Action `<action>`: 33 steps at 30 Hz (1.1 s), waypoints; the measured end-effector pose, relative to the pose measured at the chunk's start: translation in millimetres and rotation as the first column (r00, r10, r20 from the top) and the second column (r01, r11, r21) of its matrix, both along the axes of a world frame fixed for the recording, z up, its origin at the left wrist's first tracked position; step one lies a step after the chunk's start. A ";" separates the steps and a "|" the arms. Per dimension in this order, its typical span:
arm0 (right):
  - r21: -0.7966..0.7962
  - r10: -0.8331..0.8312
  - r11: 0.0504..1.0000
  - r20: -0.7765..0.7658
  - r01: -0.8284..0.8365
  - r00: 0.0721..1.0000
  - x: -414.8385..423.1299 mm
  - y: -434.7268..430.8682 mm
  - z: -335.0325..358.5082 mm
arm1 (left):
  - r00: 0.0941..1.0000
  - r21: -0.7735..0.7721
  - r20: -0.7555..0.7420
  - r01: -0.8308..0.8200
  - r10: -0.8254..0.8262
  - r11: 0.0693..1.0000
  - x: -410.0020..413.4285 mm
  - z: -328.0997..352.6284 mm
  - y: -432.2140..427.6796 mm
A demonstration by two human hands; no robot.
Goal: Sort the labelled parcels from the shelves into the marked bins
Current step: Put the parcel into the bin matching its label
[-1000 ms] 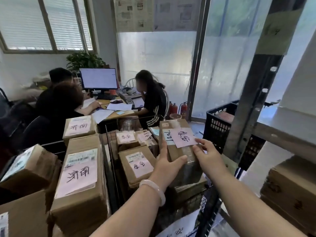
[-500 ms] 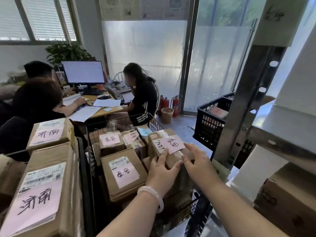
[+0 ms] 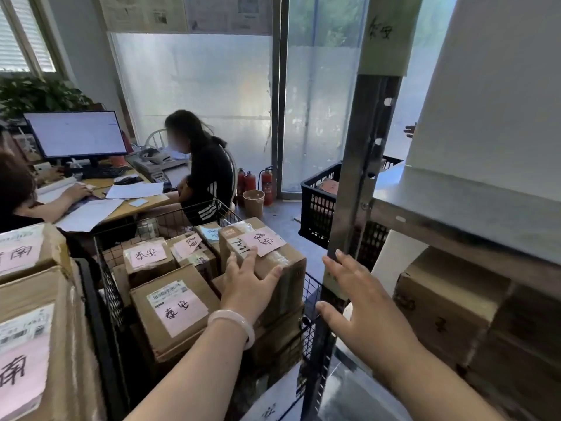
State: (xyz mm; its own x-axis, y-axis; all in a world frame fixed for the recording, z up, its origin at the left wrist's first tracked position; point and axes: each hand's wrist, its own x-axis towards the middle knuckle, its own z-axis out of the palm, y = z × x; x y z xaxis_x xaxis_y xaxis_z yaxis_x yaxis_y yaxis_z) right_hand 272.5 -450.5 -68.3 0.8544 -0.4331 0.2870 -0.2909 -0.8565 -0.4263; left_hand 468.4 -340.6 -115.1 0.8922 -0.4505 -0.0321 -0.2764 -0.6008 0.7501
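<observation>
Forearms up from the bottom edge. Left hand (image 3: 247, 287): lies palm-down on the pink-labelled parcel (image 3: 267, 243) atop the stack in the wire cart (image 3: 310, 288) at frame centre, fingers straight, thumb spread along the near top edge. Right hand (image 3: 361, 305): hangs just right of that parcel, before the shelf upright (image 3: 364, 165), fingers straight and splayed, holding nothing; contact with the upright unclear.

Upper left, a blinded window (image 3: 21, 34) — centre, daylit frosted glass (image 3: 194, 101); left, desk (image 3: 153, 205) with monitor (image 3: 76, 133); fire extinguishers (image 3: 267, 183) on grey floor (image 3: 282, 226).
</observation>
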 end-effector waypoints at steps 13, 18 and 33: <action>-0.140 -0.247 0.957 0.065 0.254 0.967 -127.5 5.6 7.1 | 0.829 -0.104 0.519 0.302 -0.207 0.948 -141.2 25.5 -32.3; -0.152 -0.258 0.950 0.118 0.274 0.959 -185.4 -5.7 6.6 | 0.734 -0.107 0.556 0.527 -0.389 0.843 -219.6 28.6 -42.6; 0.050 -0.514 0.857 0.013 0.513 0.858 -385.2 -75.2 -70.5 | 0.675 -0.093 0.533 0.647 -0.510 0.757 -396.6 -34.6 -72.4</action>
